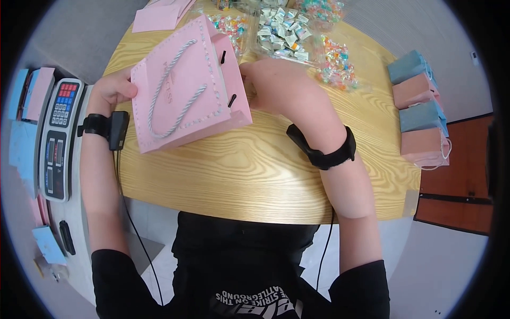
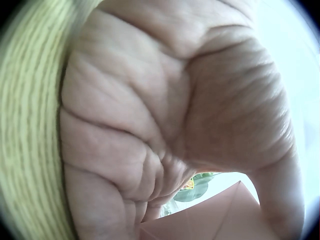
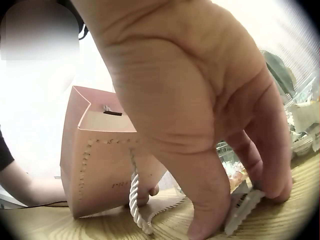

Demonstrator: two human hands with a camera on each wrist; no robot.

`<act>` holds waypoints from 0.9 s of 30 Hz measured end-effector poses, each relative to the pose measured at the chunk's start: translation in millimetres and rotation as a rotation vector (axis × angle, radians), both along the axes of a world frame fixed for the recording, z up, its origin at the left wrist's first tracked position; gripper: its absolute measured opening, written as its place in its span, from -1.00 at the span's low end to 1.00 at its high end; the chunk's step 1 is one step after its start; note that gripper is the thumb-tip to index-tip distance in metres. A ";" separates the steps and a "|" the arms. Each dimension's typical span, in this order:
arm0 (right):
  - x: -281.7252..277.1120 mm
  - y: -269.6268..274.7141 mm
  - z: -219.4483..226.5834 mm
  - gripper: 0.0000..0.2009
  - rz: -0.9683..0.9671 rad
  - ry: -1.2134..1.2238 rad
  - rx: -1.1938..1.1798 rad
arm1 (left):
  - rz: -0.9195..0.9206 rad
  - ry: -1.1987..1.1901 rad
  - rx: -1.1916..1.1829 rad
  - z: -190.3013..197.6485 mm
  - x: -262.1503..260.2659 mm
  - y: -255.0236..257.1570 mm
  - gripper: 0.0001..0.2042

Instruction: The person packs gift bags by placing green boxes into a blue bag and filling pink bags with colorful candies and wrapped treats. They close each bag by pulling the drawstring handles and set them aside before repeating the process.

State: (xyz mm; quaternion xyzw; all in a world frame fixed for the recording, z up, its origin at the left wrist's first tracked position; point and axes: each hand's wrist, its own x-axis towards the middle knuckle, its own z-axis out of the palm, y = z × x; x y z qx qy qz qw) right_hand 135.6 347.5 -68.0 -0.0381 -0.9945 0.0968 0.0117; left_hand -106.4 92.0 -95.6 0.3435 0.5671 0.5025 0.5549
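A pink paper gift bag (image 1: pixel 180 85) with white rope handles and a dotted border leans over the table, its mouth towards the right. My left hand (image 1: pixel 114 87) grips its left end, thumb over the printed face and fingers hidden behind. In the left wrist view, pink paper (image 2: pixel 215 215) shows between thumb and fingers. My right hand (image 1: pixel 265 82) reaches down beyond the bag's mouth, partly covered by it in the head view. The right wrist view shows its thumb and fingers pinching a small white wrapped sweet (image 3: pixel 243 212) with a serrated edge, close over the wooden table.
A clear tray of white wrapped sweets (image 1: pixel 285 34) stands at the back, with colourful wrapped candies (image 1: pixel 337 64) beside it. Several blue and pink bags (image 1: pixel 419 87) line the right edge. A scale (image 1: pixel 60 141) stands left, and flat pink paper (image 1: pixel 156 18) lies at the back left.
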 end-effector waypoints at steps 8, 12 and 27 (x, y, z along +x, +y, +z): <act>8.2 33.5 40.4 -0.83 0.093 -0.055 -0.133 | 0.071 -0.006 -0.002 -3.0 3.4 -0.2 -0.08; 12.7 53.2 85.6 -0.84 -0.128 0.245 -0.213 | 0.090 -0.016 -0.021 -8.8 0.8 -0.4 -0.12; -53.2 84.3 1.4 -0.48 -0.259 0.119 -0.049 | 0.033 -0.045 0.003 -3.7 1.9 1.5 -0.06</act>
